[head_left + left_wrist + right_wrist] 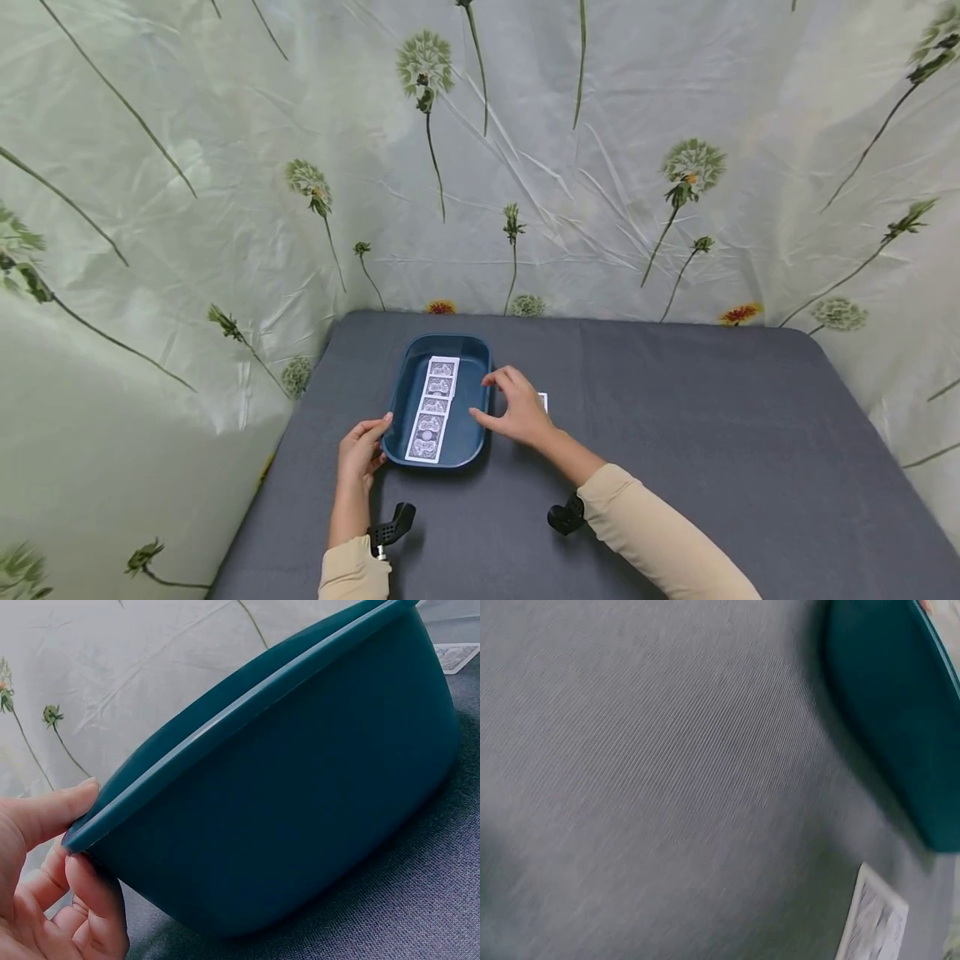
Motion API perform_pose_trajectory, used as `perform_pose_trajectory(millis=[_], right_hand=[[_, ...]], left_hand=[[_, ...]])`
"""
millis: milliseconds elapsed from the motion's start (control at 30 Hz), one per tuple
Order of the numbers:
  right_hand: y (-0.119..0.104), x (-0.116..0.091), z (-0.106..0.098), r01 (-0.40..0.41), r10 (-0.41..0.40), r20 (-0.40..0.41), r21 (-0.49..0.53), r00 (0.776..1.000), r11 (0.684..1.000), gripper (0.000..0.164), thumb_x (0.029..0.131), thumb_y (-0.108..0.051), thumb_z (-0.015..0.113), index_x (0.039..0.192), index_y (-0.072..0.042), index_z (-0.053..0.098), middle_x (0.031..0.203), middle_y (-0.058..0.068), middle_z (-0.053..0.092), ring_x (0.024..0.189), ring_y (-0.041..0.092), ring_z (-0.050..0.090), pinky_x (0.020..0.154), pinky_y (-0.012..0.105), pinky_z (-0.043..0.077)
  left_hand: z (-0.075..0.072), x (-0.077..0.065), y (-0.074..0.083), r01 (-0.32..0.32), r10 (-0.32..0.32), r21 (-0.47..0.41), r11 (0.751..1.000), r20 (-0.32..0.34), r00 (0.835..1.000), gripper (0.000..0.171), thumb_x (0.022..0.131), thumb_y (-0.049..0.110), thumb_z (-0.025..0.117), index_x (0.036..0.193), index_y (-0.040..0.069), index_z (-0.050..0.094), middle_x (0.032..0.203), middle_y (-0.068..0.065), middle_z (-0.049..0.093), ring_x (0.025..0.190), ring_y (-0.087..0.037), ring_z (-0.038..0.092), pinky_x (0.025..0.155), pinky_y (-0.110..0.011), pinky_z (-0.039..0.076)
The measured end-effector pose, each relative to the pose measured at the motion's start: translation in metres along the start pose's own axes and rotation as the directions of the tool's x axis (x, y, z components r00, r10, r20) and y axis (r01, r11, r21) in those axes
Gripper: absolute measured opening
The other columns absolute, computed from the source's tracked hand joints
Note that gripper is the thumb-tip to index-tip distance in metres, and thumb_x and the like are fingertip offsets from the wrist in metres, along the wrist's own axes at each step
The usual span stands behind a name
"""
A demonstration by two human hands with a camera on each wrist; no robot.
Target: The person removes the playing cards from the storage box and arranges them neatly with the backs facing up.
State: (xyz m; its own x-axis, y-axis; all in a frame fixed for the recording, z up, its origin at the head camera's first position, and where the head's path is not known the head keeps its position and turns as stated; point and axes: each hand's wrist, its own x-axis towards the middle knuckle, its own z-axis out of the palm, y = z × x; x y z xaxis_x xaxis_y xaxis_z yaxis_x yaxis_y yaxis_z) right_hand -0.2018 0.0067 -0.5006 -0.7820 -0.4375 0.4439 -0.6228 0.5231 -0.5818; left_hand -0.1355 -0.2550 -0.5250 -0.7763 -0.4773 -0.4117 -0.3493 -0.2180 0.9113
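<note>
A deep blue plastic basin [472, 452] stands on the cloth-covered table. Inside it, several face-down playing cards [427, 437] overlap in a slanting column. My left hand [360, 450] pinches the basin's left rim, thumb on top and fingers beneath, as the left wrist view also shows. Over the basin's right rim is my right hand [521, 410], its thumb and fingers spread apart with nothing between them. Another playing card [543, 402] lies on the table, partly hidden by that hand; the right wrist view shows part of this card [874, 922] beside the basin, but no hand.
Dark grey cloth covers the table [712, 450]. A pale curtain [585, 167] printed with dandelions hangs behind the table and along its left side. Black wrist mounts [393, 525] sit by both sleeves.
</note>
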Motion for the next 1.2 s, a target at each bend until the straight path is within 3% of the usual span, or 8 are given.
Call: perform_pose_trajectory(millis=[133,300,567,867,1100,1200], right_hand=[[-0.017,0.012,0.013,0.12,-0.115,0.057,-0.087,0.992,0.989,0.039,0.078,-0.034,0.07,0.106,-0.009,0.057,0.1,0.004,0.054,0.089,0.018,0.052,0.077,0.034,0.045],[-0.034,0.021,0.034,0.165,-0.146,0.16,-0.111,0.976,0.98,0.039,0.082,-0.033,0.066,0.109,-0.007,0.055,0.101,0.005,0.052,0.09,0.017,0.049,0.078,0.033,0.043],[-0.044,0.025,0.056,0.073,-0.017,0.309,-0.168,0.951,0.983,0.051,0.077,-0.037,0.072,0.114,-0.008,0.051,0.105,0.005,0.049,0.093,0.019,0.048,0.081,0.033,0.043],[-0.045,0.032,0.065,-0.026,0.121,0.363,-0.257,0.924,0.966,0.053,0.073,-0.041,0.075,0.111,-0.008,0.057,0.104,0.007,0.052,0.099,0.023,0.051,0.083,0.038,0.045],[-0.05,0.034,0.075,-0.055,0.201,0.408,-0.343,0.891,0.938,0.077,0.062,-0.051,0.08,0.12,-0.007,0.054,0.108,0.009,0.047,0.099,0.021,0.043,0.083,0.034,0.042],[-0.052,0.033,0.078,-0.06,0.234,0.444,-0.371,0.865,0.927,0.088,0.057,-0.053,0.083,0.123,-0.005,0.05,0.111,0.01,0.045,0.099,0.022,0.041,0.085,0.035,0.04]], left_hand=[[-0.002,0.0,0.0,0.001,-0.001,0.002,1.0,-0.002,1.0,0.02,0.076,0.028,0.076,0.069,0.019,0.059,0.07,0.004,0.055,0.049,-0.005,0.046,0.046,-0.019,0.041],[-0.005,0.0,-0.001,0.004,-0.004,-0.001,1.0,-0.021,1.0,0.021,0.075,0.027,0.077,0.068,0.018,0.06,0.068,0.004,0.055,0.047,-0.006,0.046,0.045,-0.018,0.041],[-0.005,0.0,-0.001,-0.005,0.004,-0.028,1.0,-0.01,1.0,0.02,0.077,0.023,0.075,0.068,0.016,0.06,0.063,0.005,0.054,0.045,-0.004,0.045,0.043,-0.017,0.04],[-0.001,0.001,-0.002,0.008,-0.008,-0.033,0.999,0.008,1.0,0.02,0.076,0.024,0.076,0.07,0.016,0.059,0.066,0.006,0.056,0.046,-0.005,0.045,0.045,-0.019,0.04],[-0.001,0.001,-0.001,0.018,-0.018,-0.039,0.999,0.003,1.0,0.02,0.077,0.023,0.076,0.071,0.015,0.058,0.065,0.004,0.054,0.047,-0.006,0.045,0.044,-0.019,0.04],[0.0,0.001,-0.001,0.027,-0.027,-0.035,0.999,0.0,1.0,0.02,0.077,0.023,0.076,0.072,0.015,0.058,0.065,0.004,0.054,0.048,-0.006,0.046,0.045,-0.02,0.041]])
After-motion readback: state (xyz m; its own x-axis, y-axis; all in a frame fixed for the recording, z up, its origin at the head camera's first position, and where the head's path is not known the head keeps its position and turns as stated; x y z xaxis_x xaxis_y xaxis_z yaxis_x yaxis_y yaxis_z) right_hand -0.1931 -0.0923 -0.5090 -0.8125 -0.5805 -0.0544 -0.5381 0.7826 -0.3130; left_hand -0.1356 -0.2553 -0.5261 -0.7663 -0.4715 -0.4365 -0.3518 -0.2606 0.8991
